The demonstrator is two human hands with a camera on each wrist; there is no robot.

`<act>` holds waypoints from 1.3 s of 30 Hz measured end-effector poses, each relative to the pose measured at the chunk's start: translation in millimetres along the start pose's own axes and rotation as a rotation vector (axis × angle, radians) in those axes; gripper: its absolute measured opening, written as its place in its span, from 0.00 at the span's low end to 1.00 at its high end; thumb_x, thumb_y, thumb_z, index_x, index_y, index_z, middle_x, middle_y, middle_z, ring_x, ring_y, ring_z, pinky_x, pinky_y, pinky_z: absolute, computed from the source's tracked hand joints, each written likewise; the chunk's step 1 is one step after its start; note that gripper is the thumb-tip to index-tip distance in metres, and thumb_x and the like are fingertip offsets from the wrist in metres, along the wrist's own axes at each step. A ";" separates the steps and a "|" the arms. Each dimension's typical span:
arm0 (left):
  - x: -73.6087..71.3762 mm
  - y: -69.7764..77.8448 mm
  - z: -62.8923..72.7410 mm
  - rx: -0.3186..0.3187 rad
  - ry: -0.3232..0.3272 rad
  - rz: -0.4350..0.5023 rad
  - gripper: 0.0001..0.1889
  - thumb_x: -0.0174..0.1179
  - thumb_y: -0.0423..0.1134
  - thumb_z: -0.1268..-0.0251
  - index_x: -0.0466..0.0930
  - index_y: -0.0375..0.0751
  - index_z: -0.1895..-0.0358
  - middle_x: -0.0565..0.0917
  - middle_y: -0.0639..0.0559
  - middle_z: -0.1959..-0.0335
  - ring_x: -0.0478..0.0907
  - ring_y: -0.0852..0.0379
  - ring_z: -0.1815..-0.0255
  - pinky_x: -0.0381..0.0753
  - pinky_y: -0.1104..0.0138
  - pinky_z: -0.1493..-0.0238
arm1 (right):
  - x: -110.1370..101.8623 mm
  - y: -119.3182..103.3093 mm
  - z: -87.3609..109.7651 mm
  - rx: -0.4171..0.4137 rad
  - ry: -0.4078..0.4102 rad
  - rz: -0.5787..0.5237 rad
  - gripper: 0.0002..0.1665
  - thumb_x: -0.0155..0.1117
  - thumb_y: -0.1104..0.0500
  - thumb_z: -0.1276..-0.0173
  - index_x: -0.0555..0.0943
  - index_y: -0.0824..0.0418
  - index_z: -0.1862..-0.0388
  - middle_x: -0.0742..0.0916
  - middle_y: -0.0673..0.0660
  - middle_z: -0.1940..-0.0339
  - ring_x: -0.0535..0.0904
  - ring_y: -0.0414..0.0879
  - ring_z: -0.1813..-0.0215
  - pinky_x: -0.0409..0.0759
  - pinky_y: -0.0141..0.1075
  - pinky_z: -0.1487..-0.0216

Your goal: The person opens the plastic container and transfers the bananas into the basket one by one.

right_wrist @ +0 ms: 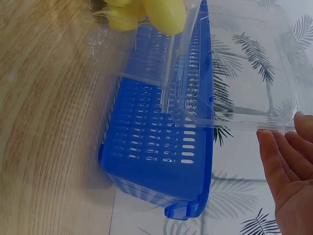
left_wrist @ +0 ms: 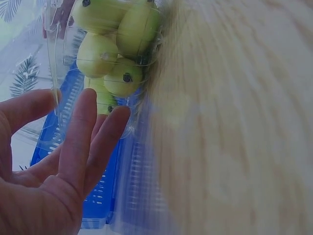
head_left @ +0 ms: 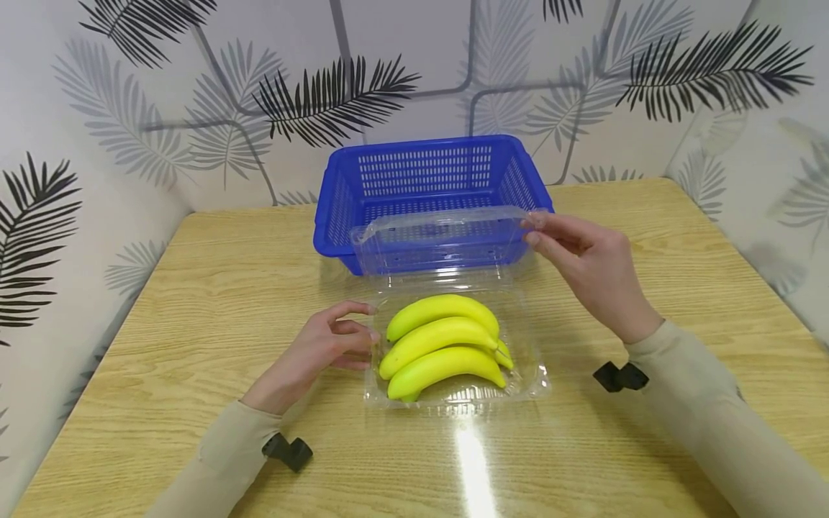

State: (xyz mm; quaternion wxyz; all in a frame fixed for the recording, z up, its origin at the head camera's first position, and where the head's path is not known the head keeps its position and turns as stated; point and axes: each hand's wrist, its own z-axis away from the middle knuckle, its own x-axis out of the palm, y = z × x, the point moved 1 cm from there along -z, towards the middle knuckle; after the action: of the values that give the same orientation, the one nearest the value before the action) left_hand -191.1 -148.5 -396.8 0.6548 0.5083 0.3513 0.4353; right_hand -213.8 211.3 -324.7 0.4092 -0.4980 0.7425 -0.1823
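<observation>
Fingers (head_left: 562,225) on lid (head_left: 440,243), bananas (head_left: 440,342) in container (head_left: 527,385)

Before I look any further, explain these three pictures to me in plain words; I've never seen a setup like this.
There is no robot here, just a person's two bare hands. The widest picture comes from a camera on the head, looking forward and down. The other two come from cameras on the left and right wrists, so the scene looks turned sideways.

On the wooden table sits a clear plastic container with yellow bananas inside. Behind it stands a blue basket.

The right hand pinches a corner of the container's raised lid. The left hand has its fingers spread at the container's left edge and does not grip it.
</observation>
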 end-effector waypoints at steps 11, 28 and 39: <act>-0.3 -0.8 -0.4 -0.005 0.001 0.004 0.29 0.66 0.32 0.39 0.67 0.32 0.35 0.84 0.40 0.58 0.83 0.49 0.61 0.85 0.52 0.56 | 1.9 6.0 -5.2 0.050 -0.014 -0.016 0.13 0.66 0.64 0.32 0.86 0.63 0.49 0.89 0.55 0.54 0.85 0.39 0.54 0.81 0.28 0.52; -0.8 -0.3 1.0 -0.012 -0.013 -0.013 0.29 0.66 0.34 0.38 0.67 0.35 0.34 0.83 0.38 0.56 0.82 0.48 0.59 0.85 0.53 0.55 | 3.1 12.3 -12.7 0.098 -0.052 -0.027 0.13 0.65 0.61 0.30 0.85 0.62 0.48 0.88 0.55 0.53 0.84 0.41 0.52 0.80 0.28 0.50; -0.5 -0.9 0.6 -0.009 -0.005 -0.013 0.29 0.65 0.34 0.38 0.67 0.35 0.34 0.83 0.37 0.55 0.82 0.47 0.57 0.85 0.52 0.56 | 2.3 15.6 -18.6 0.116 -0.071 -0.117 0.13 0.66 0.64 0.31 0.84 0.66 0.50 0.87 0.58 0.53 0.84 0.42 0.53 0.81 0.29 0.51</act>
State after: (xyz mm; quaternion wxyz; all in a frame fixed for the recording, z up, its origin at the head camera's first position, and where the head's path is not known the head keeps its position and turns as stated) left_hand -190.6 -149.3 -397.5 0.6608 0.5041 0.3510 0.4314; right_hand -238.0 213.5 -325.1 0.4519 -0.5220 0.6855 -0.2309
